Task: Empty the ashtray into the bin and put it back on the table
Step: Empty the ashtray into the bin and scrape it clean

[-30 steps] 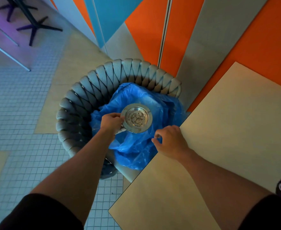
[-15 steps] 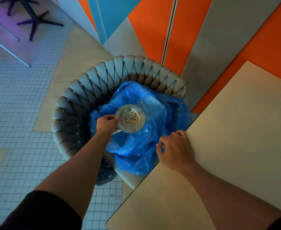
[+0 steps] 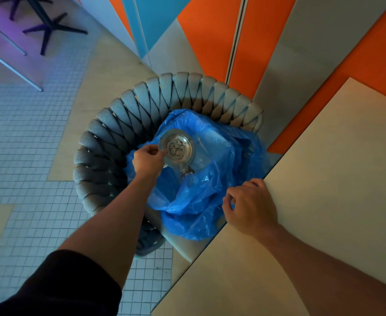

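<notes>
A round metal ashtray (image 3: 178,148) with dark ash in its bowl is tilted over the bin's blue plastic bag (image 3: 199,201). My left hand (image 3: 147,161) grips the ashtray by its left rim. Some ash (image 3: 187,171) lies on the bag just below the tray's lower edge. The bag sits on a grey woven chair (image 3: 119,133). My right hand (image 3: 250,206) pinches the bag's near edge beside the corner of the beige table (image 3: 324,190).
Orange, blue and grey wall panels (image 3: 210,42) rise behind the chair. White small-tiled floor (image 3: 28,156) spreads to the left. A dark table base (image 3: 50,28) and metal chair legs (image 3: 12,65) stand at the far left.
The ashtray has tipped further over the bag and ash has dropped onto the plastic. My right hand has slid along the bag's edge towards the table corner.
</notes>
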Motion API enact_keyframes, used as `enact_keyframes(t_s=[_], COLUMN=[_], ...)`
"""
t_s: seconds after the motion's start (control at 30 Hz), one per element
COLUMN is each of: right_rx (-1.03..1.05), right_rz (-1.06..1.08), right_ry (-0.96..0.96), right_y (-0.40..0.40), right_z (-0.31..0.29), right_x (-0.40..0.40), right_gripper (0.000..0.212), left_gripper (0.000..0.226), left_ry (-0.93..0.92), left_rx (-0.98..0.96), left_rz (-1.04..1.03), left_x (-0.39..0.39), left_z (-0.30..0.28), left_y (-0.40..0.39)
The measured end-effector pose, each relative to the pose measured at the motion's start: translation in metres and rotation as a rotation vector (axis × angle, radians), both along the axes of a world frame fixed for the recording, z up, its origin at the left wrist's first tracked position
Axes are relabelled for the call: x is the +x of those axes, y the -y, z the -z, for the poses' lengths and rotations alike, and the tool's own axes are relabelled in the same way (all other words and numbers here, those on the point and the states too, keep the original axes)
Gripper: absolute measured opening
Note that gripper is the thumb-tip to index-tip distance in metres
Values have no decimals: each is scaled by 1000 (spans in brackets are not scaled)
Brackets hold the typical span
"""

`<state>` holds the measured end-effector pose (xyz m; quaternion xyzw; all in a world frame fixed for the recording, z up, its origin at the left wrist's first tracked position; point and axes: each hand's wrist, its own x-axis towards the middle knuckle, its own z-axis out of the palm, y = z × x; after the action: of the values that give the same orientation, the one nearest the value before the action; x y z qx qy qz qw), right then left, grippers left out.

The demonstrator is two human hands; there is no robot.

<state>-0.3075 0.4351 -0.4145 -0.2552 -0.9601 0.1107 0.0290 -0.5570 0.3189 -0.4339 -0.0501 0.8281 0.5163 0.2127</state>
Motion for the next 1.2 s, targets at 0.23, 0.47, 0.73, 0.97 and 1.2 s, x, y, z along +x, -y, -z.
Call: enact_keyframes(t_s=[0.23,0.47,0.73,0.97,1.2], right_rx=[-9,-17,-18,-22,-33], right_rz=[-1,-1,1,0,2], right_ry=[-18,-18,-23,-32,-36], right_y=[0,0,-1,0,0], right_z=[-1,-1,0,1,0], right_x=[0,-1,0,0,0], right_gripper=[30,31,32,31,31], left_gripper=[8,6,7,7,5], left_ry=[-179,-259,-316,-402,-536], left_rx=[-105,-158,-181,-199,-260], left_rz=[127,177,209,278,399], left_x=[5,10,14,16,19], left_z=[-3,-3,-4,1,6], left_y=[-3,-8,-9,-8,-8])
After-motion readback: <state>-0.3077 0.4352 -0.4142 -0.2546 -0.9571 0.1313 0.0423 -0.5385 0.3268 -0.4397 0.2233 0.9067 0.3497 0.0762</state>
